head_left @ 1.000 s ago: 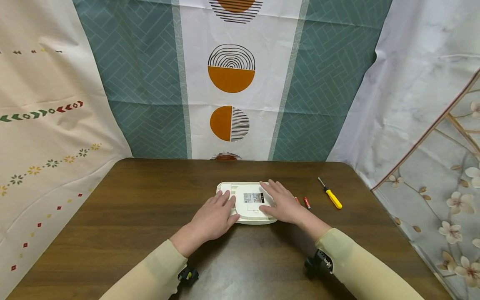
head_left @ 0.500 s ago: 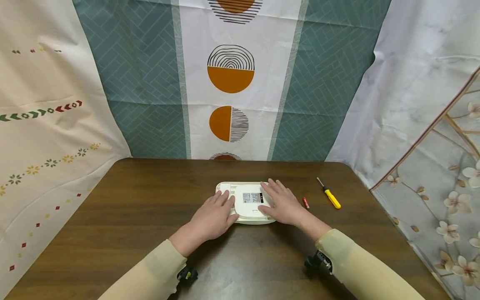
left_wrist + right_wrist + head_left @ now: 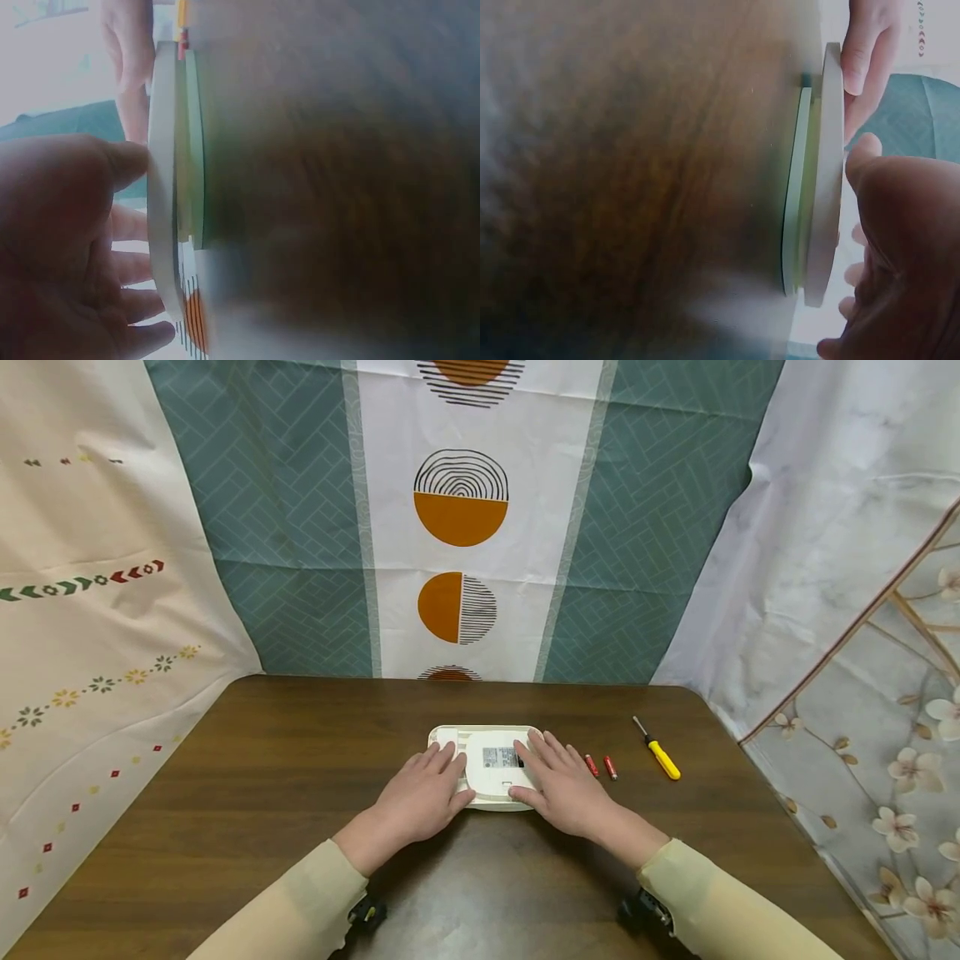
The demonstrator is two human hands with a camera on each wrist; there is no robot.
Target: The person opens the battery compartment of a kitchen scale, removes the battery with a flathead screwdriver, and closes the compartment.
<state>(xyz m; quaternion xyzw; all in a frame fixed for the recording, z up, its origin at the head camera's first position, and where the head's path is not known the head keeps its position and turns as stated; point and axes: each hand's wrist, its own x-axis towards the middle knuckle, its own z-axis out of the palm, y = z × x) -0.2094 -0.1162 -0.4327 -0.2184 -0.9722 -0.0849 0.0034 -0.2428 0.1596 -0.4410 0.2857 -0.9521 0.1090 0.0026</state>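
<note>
A white flat device (image 3: 489, 783) with rounded corners lies on the table, its labelled side up; its exact kind cannot be told. My left hand (image 3: 420, 795) rests on its left part with fingers spread and fairly straight. In the left wrist view the thumb of the left hand (image 3: 60, 240) touches the device's upper face (image 3: 161, 180). Over the right part spreads my right hand (image 3: 566, 789), partly covering the printed label (image 3: 497, 757). The right wrist view has the right hand (image 3: 915, 240) close above the device (image 3: 826, 187), with a slight gap at the thumb.
Two red batteries (image 3: 611, 768) lie just right of my right hand. Farther right is a screwdriver (image 3: 664, 761) with a yellow handle. The brown wooden table (image 3: 300, 760) ends at a patterned cloth backdrop (image 3: 300, 568); more cloth hangs on both sides.
My right hand has shifted slightly left and nearer to me, covering more of the label. Both red batteries now show beside it. The left hand has hardly moved.
</note>
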